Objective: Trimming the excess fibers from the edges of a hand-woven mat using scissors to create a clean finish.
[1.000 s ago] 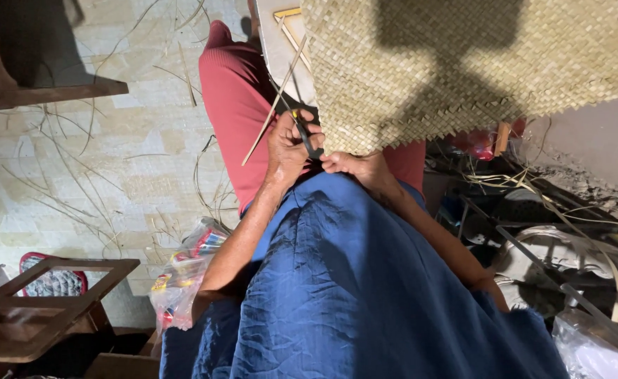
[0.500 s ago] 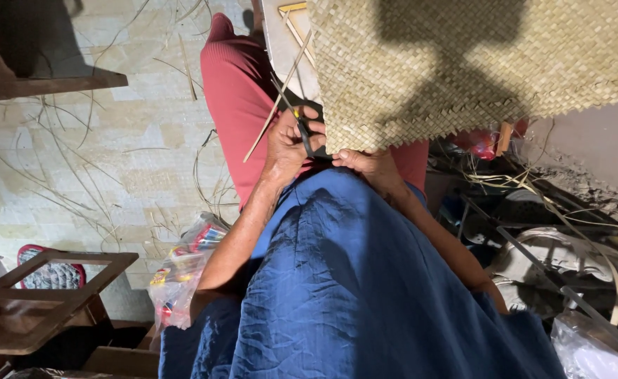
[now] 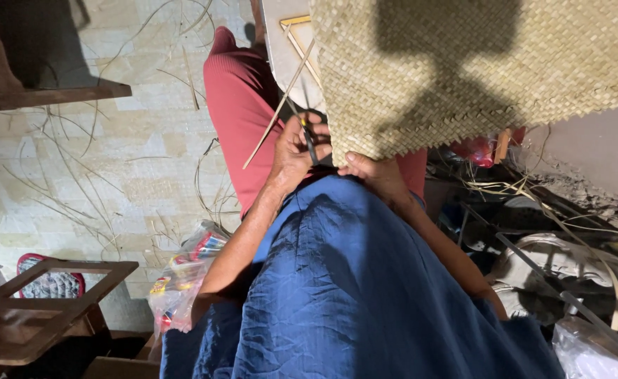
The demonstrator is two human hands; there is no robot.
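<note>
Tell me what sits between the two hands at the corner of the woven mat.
In the head view, the dark scissors, gripped by the left hand, lie between it and the right hand, which holds the woven mat's lower corner.

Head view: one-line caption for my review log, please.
Left hand works dark-handled scissors at the edge of a woven straw mat while the right hand holds the mat's corner above a blue-clothed lap.

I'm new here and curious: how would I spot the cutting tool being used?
Find the big woven straw mat across the top. At its lower left corner, the left hand holds small scissors. They are the only dark, metal thing among pale straw strips.
</note>
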